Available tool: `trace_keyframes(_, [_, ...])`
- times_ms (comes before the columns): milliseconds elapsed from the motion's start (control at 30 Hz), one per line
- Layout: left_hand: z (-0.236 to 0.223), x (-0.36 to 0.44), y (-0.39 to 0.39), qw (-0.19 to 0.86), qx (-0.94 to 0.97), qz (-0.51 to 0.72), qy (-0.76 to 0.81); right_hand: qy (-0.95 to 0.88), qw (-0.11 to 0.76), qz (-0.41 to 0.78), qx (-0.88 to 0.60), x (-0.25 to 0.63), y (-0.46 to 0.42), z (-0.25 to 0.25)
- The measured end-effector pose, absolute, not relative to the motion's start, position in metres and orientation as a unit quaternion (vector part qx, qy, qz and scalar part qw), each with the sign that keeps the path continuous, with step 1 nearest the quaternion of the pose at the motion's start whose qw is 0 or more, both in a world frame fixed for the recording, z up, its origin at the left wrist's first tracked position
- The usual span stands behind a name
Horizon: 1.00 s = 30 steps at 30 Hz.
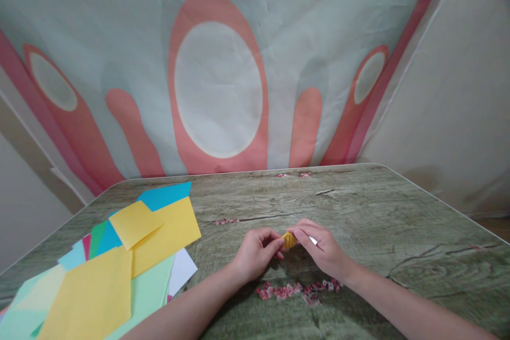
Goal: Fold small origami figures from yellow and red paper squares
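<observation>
Pinches a small folded piece of yellow paper [289, 241] in both hands, with thumb and fingers of the left hand [255, 256] at its left end and those of the right hand [324, 249] at its right end; grasps it over the wood-patterned table [358, 207], just beyond a printed strip of pink blossoms [282, 291]; cannot tell touching from hovering there, nor make out the folds; shows a small white patch [313, 240] beside the right hand's fingers, too little to name; has, to the left of the hands, a loose, overlapping spread of paper sheets [90, 289], with yellow uppermost, a blue sheet [167, 195] at the far edge, a pale green sheet [153, 287] partly underneath and a white sheet [183, 270] at the right edge; faces, past the table, a grey-green backdrop [279, 21] with coral-pink shapes [218, 5].
</observation>
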<state>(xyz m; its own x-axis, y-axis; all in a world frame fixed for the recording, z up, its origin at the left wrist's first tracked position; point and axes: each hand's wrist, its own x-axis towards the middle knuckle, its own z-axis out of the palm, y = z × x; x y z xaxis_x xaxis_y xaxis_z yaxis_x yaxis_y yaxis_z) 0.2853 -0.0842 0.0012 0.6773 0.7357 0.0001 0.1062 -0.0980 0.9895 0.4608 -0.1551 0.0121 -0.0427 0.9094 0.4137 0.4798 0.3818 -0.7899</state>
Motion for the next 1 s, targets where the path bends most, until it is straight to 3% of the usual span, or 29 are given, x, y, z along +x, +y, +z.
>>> trace_keyframes(367, [0.001,0.286,-0.084,0.584,0.707,0.246,0.315,-0.681,0.466,0.212,-0.524,0.464,-0.151,0.002])
trace_keyframes(833, [0.012,0.268,-0.068,0.136,0.963,0.155,0.176,-0.787,0.383,0.144,-0.462,0.468,-0.152,-0.002])
trace_keyframes(1000, [0.013,0.271,-0.070,0.037,0.978,0.125,0.161,-0.798,0.349,0.121,-0.476,0.468,-0.150,-0.006])
